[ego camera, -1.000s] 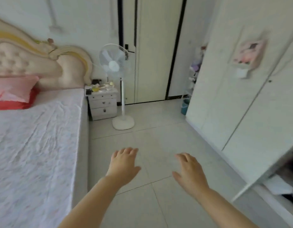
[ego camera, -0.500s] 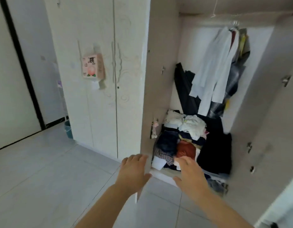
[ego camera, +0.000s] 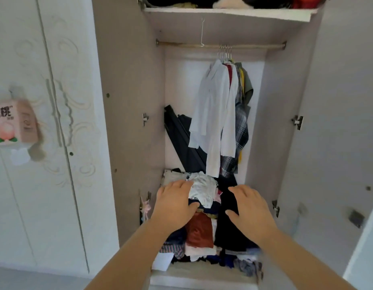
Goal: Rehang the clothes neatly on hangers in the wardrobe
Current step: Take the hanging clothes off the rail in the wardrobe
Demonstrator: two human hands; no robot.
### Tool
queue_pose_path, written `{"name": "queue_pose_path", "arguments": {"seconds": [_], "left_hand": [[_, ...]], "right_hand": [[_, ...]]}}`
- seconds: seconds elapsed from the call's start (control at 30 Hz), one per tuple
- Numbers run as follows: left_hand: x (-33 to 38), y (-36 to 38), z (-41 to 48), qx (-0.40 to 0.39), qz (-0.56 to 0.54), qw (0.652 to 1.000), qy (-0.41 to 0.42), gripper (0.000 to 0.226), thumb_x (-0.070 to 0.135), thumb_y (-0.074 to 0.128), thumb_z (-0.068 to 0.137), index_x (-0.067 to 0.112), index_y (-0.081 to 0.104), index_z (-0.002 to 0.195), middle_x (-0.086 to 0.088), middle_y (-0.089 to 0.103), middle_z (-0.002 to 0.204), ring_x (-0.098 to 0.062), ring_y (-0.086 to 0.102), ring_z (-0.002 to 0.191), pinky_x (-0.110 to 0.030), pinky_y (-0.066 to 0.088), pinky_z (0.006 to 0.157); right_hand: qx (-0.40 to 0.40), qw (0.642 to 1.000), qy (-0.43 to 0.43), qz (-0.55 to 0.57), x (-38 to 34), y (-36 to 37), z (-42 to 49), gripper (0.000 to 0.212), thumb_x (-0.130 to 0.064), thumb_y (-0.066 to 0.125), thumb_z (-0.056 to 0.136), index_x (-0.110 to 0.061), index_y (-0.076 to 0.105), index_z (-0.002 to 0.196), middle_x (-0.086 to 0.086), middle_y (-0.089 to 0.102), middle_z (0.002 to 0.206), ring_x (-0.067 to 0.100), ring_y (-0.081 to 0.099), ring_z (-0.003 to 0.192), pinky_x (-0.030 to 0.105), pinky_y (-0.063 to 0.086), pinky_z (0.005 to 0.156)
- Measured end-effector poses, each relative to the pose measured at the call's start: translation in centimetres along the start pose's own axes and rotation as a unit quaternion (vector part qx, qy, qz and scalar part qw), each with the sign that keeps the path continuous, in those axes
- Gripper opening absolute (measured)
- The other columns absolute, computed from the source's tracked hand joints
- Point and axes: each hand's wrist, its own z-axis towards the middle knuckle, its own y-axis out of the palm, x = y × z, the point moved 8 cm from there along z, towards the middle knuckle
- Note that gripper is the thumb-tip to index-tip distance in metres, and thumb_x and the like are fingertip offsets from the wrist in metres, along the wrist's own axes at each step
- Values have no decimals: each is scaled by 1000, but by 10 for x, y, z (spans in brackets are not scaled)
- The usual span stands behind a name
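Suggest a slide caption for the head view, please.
Left hand and right hand reach over heaped clothes in the open wardrobe, below shirts hanging on the rail.

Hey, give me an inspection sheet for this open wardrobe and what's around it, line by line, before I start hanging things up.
Surface: pale wardrobe floor board, mostly covered by clothes.
Job's things: jumbled heap of folded and crumpled clothes; white long-sleeved shirt and other garments hanging bunched on thin wire hangers; a bare wire hanger by the wooden rail.
Clutter: dark fabric slumped against the back wall; top shelf stuffed with textiles.
Grippers: left hand and right hand open, spread over the heap, holding nothing.
Cables: nothing seen.
Surroundings: closed white carved doors; pink peach-printed tissue box mounted on one.
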Motion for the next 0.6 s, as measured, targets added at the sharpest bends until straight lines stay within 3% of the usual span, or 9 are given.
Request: {"name": "queue_pose_path", "arguments": {"seconds": [0.33, 0.6], "left_hand": [[-26, -29, 173, 61, -35, 997, 43, 60, 43, 48, 91, 25, 25, 143, 4, 32, 147, -17, 26, 135, -35, 19, 109], [-35, -29, 315, 113, -20, 993, 32, 59, 40, 47, 92, 25, 23, 144, 4, 30, 148, -18, 24, 136, -34, 18, 109]], "right_hand": [[85, 996, 11, -14, 27, -33, 159, 58, -34, 53, 90, -23, 29, 141, -4, 31, 143, 17, 32, 128, 26, 23, 106], [155, 986, -40, -44, 68, -49, 309, 55, -36, 47, 93, -23, 26, 143, -2, 29, 145, 19, 28, 131, 29, 24, 106]]}}
